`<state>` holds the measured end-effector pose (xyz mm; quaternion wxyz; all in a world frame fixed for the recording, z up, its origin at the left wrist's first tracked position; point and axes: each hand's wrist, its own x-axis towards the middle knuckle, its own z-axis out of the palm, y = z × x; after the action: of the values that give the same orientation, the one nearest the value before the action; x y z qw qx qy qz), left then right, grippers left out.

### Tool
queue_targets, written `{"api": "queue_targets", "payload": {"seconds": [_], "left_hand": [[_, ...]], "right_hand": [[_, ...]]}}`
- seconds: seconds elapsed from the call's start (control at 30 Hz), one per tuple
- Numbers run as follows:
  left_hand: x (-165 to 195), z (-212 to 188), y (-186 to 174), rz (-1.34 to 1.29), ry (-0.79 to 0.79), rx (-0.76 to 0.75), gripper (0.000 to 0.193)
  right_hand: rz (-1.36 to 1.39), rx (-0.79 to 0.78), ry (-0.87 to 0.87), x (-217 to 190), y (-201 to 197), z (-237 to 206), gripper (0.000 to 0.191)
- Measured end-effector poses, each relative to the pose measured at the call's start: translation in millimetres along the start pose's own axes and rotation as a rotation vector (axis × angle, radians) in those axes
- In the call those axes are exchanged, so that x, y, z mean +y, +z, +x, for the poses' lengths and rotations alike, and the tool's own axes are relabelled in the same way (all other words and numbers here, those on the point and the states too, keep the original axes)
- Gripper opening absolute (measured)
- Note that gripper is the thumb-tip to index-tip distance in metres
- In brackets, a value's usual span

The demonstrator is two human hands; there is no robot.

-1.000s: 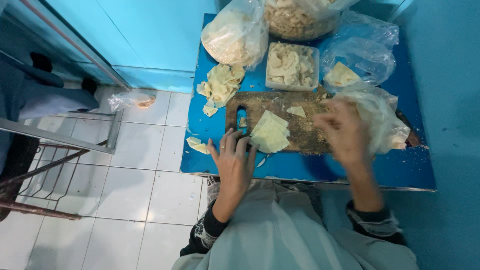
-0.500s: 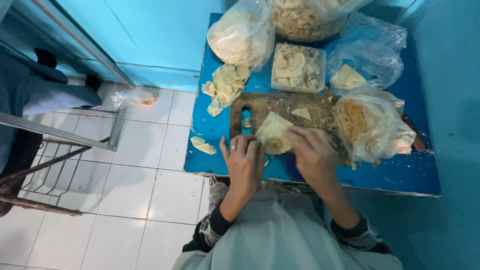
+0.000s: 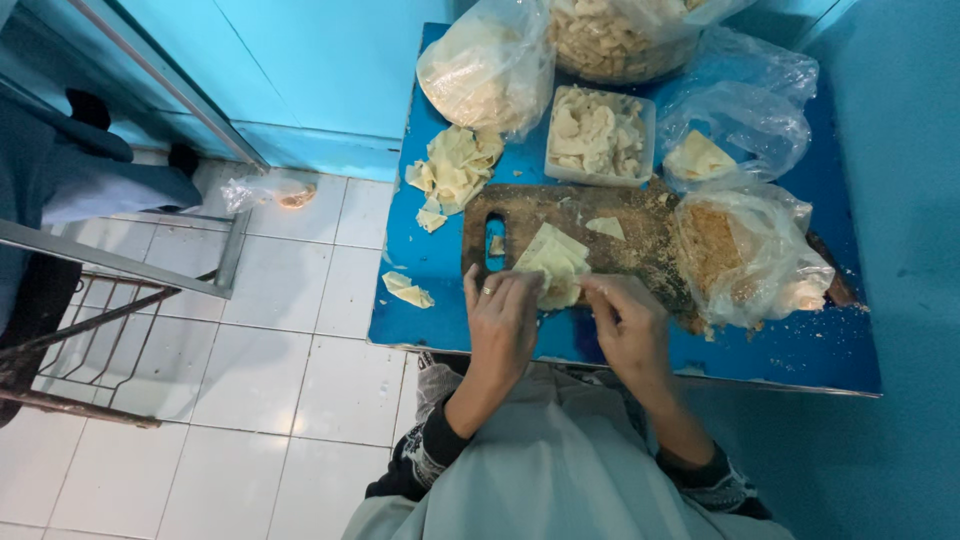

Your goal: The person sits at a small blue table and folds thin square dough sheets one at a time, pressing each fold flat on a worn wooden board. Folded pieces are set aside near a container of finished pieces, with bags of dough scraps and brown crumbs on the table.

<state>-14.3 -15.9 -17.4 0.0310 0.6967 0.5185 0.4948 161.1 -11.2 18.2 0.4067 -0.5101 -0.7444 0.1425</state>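
Observation:
A pale square dough wrapper lies on a worn wooden cutting board on the blue table. My left hand, with a ring on one finger, pinches the wrapper's near left edge. My right hand pinches its near right edge. Both hands sit side by side at the board's front edge, folding the wrapper between their fingertips. A small wrapper scrap rests further back on the board.
A pile of wrappers lies left of the board, one loose piece near the table edge. A white tray of filled pieces, several plastic bags of crumbs and dough stand behind and right. White tiled floor and a metal rack lie left.
My right hand came back from the bag on the right to the wrapper. Both hands have drawn together at the wrapper's near edge and folded it.

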Motion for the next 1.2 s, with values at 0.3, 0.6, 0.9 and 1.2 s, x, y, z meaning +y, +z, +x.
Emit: {"api": "queue_targets", "payload": {"seconds": [0.3,0.6,0.9,1.2], "left_hand": [[6,6,-4,0.05,-0.005,0.022,0.019],[5,8,-13,0.15,0.017,-0.093,0.016],[-17,14,-31,0.29,0.269,-0.249,0.021],[-19,31,-14,0.145,0.153,-0.268,0.015]], "right_hand": [[0.121,0.049,0.082,-2,16,1,0.021],[-0.152,0.009,-0.187,1,13,5,0.019],[-0.336,-0.14,-0.42,10,-5,14,0.045],[-0.182,-0.162,-0.135,30,7,32,0.018]]}}
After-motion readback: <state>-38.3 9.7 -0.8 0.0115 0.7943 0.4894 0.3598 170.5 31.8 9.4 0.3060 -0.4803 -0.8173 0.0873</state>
